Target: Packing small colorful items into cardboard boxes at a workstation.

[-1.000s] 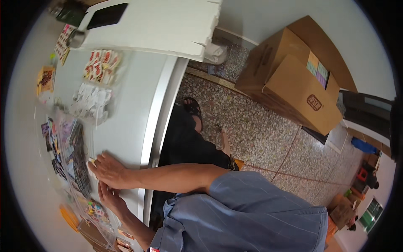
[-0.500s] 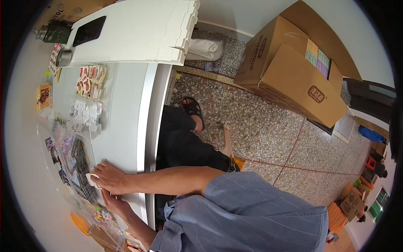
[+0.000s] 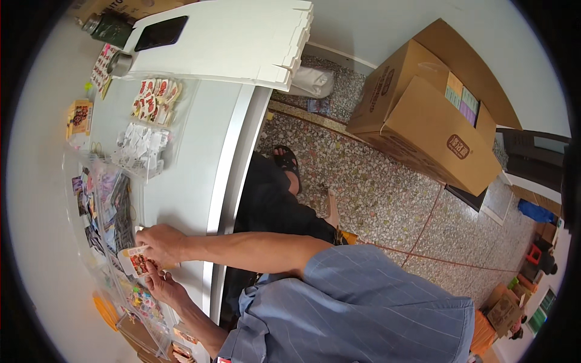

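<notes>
Change noted: a printed face is now shown on the small orange-and-white paper packet (image 3: 140,265); half a second ago, only a white piece was seen at the fingers there. So the packet is turned printed side up and is brought within reach of both hands, and handling of it appears to be under way.

The packet is gripped along one edge by the right hand (image 3: 162,243), fingers bent over it. Its lower edge is met by the fingertips of the left hand (image 3: 166,290); whether it is pinched there or only touched cannot be made out. A white flap (image 3: 127,259) is seen at the packet's far end, pointed away from the hands.

The packet is placed between the hands, just past the fingertips, over the pale grey desk (image 3: 181,199). Contact with the desk surface is not clear.

Glossy purple and dark printed slips (image 3: 109,187) are seen beyond the right hand; small multicoloured trinkets (image 3: 144,300) are located near the left. White paper pieces (image 3: 142,147) and red-and-white cutouts (image 3: 157,100) are piled farther off, well apart from both hands.
</notes>
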Tool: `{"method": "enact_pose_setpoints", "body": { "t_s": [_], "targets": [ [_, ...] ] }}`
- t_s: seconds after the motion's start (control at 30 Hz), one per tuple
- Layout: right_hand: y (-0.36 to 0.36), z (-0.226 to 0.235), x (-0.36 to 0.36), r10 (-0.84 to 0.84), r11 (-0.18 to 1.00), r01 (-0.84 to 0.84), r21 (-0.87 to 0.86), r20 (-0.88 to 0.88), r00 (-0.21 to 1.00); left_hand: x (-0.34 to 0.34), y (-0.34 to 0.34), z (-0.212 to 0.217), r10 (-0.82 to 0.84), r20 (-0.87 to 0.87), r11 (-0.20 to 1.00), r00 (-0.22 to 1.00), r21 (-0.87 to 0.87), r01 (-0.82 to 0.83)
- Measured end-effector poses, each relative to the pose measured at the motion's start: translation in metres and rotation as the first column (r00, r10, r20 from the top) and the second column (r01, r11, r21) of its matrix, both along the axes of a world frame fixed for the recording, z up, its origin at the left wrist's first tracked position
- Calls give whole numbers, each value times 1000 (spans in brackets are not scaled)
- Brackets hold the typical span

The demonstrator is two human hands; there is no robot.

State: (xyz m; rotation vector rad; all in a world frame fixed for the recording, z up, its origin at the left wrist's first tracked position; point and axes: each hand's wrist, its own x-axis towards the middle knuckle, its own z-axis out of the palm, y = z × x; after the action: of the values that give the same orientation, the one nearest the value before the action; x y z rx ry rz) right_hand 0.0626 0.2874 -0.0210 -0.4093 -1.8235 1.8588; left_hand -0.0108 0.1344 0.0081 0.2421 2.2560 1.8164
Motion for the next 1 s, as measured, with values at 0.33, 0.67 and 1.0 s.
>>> {"method": "enact_pose_setpoints", "body": {
  "t_s": [0.33,0.67,1.0],
  "targets": [
    [-5,-1,4,-170,981,178,72,-105,980,-2,-8,1,-205,-102,978,974,-47,201],
    [-2,-1,0,-230,971,240,7,-253,940,6,-13,12,-200,-235,864,951,-501,58],
    [-4,8,13,-357,862,428,271,-274,893,-3,-50,11,-132,-168,991,977,-19,130]
  ]
}}
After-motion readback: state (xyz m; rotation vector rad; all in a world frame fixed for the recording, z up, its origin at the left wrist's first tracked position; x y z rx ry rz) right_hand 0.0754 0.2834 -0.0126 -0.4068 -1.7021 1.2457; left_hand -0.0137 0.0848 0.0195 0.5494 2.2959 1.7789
